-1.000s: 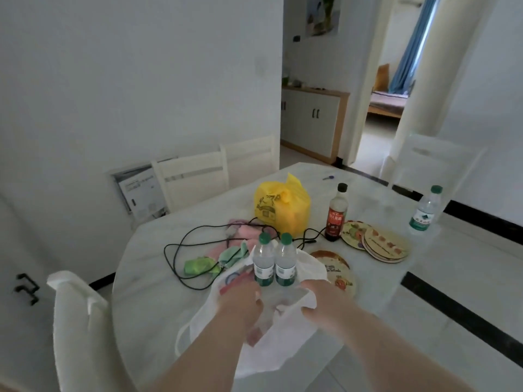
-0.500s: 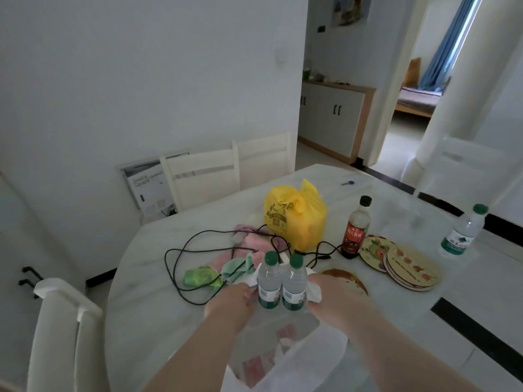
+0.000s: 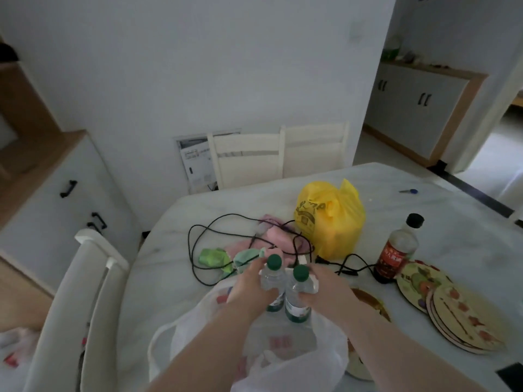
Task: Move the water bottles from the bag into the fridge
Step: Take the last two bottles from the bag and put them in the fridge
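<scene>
Two clear plastic water bottles with green caps are held upright side by side above the mouth of the white plastic carrier bag (image 3: 254, 360), near edge of the white marble-look table (image 3: 175, 222). The left bottle (image 3: 273, 281) is gripped around its shoulder by the left hand (image 3: 250, 290); the right bottle (image 3: 297, 295) is gripped likewise by the right hand (image 3: 328, 290). Bottles are touching or just beside each other; which cannot be told. Far of the hands, a tangled black cable (image 3: 226, 244) is seen over pink and green cloths (image 3: 243, 250). A knotted yellow plastic bag (image 3: 329, 222) sits far right, a dark sauce bottle with red label (image 3: 396, 250) right of it, and a stack of round patterned plates (image 3: 458, 315) at the near right.
</scene>
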